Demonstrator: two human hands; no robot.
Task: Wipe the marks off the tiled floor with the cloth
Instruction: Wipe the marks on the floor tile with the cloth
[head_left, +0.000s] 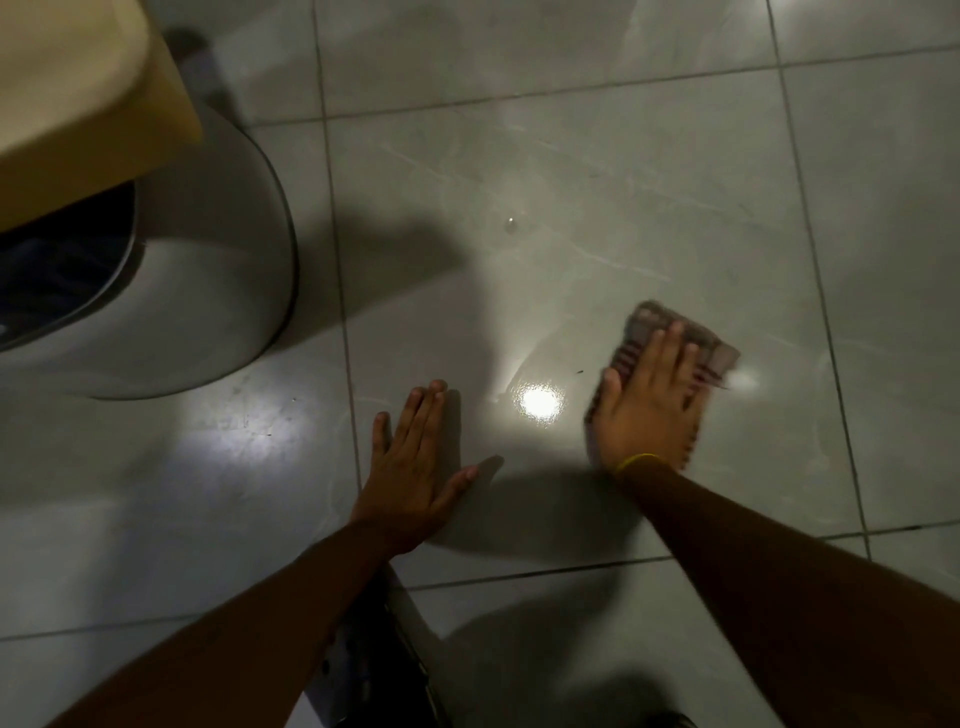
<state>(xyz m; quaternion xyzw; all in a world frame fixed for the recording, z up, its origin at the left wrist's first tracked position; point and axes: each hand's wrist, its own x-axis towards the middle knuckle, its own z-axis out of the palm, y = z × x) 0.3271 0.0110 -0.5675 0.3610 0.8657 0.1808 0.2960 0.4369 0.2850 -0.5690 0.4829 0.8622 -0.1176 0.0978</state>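
Note:
My right hand (649, 405) lies flat on a brownish striped cloth (717, 353), pressing it onto the glossy grey tiled floor (571, 156); the cloth looks blurred. A yellow band circles that wrist. My left hand (415, 467) rests palm down on the tile, fingers straight and thumb spread, holding nothing. A small dark speck (579, 372) lies just left of the cloth. A small drop-like spot (511, 224) sits farther out on the same tile. Faint scuffs and specks (244, 410) show on the tile to the left.
A rounded grey bin or appliance (208, 291) stands on the floor at the left, under a tan ledge (88, 83). Dark grout lines (337, 260) divide the tiles. A lamp glare (540, 402) shines between my hands. Patterned clothing (374, 665) shows at the bottom.

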